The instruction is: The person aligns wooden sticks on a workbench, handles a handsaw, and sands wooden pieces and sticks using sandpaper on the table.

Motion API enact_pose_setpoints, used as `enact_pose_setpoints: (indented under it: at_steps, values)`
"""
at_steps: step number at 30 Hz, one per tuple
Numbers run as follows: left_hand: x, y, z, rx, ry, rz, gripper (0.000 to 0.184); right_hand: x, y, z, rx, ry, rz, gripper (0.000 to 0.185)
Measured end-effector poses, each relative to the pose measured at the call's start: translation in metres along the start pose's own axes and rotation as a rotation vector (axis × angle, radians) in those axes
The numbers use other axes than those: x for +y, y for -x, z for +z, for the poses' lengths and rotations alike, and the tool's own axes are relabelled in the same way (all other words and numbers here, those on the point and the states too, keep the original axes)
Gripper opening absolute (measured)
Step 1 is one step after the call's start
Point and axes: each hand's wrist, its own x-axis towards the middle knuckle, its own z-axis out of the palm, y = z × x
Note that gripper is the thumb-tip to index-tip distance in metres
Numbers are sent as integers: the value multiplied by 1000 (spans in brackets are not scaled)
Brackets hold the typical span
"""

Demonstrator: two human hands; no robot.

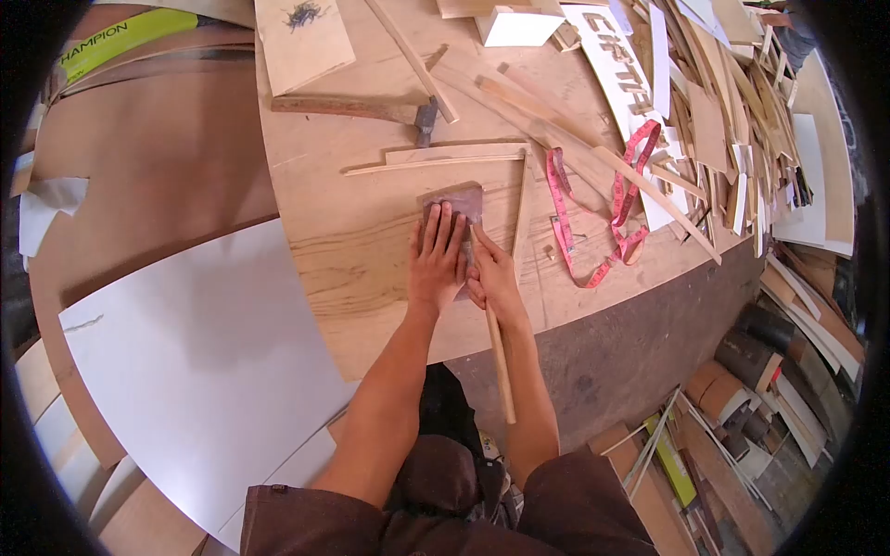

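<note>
Your sleeves [315, 519] frame a right grip [492, 275] wrapped round a stick [500, 366], left grip [437, 262] flat on a sheet [470, 197]; work looks underway, unfinished.

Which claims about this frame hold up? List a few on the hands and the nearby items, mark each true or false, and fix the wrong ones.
1. The left hand lies on a brownish sheet. True.
2. The hammer lies on the wooden bench. True.
3. The right hand grips the hammer. False: it holds a wooden stick.
4. The pink tape measure lies left of both hands. False: it lies to their right.
</note>
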Motion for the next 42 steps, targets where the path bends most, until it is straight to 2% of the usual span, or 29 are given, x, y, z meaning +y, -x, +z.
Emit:
enact_pose_setpoints:
  at_steps: [4,6,10,12,16,18,22,24,25,26,28,29,31,32,34,37,42]
  values:
    - [-5,-2,5,61,-10,35,59,43,27,-17,27,141,-69,46]
    - [0,-2,-1,-11,-31,-14,60,63,42,-22,69,175,-62,46]
    - [-2,-3,4,36,21,-3,61,15,2,1,60,152,-125,45]
    - [1,0,-3,7,16,7,58,2,-3,3,4,72,-77,44]
    - [0,-2,-3,-29,-44,-14,61,41,42,-12,33,170,-22,45]
    - [-1,-1,0,-20,-54,-7,61,48,58,-14,74,181,75,46]
    - [-3,-4,3,48,54,19,60,9,1,1,-5,77,-34,44]
    - [1,-1,-3,-24,52,-7,60,-3,-3,4,-17,31,-21,43]
    - [3,-1,-4,-24,57,0,60,24,-6,-5,-9,29,-25,43]
    - [3,-2,-4,-6,9,1,60,78,-13,-22,73,261,-300,43]
    - [1,-2,-5,5,-39,-5,59,103,10,-26,152,493,-564,43]
    - [1,-3,-7,-11,-31,-10,59,78,44,-18,156,402,-253,42]
    - [0,6,-5,-44,-24,-15,59,72,53,-13,161,302,72,40]
    - [-1,5,-2,-25,-29,-8,60,79,24,-16,173,373,-129,41]
    - [-2,-4,2,18,-42,0,60,55,-12,-11,175,444,-355,41]
    - [-2,-2,-3,-4,29,14,61,29,-4,-1,115,265,-242,43]
    - [-1,-1,-6,-14,-40,-1,63,80,65,-20,96,169,-37,43]
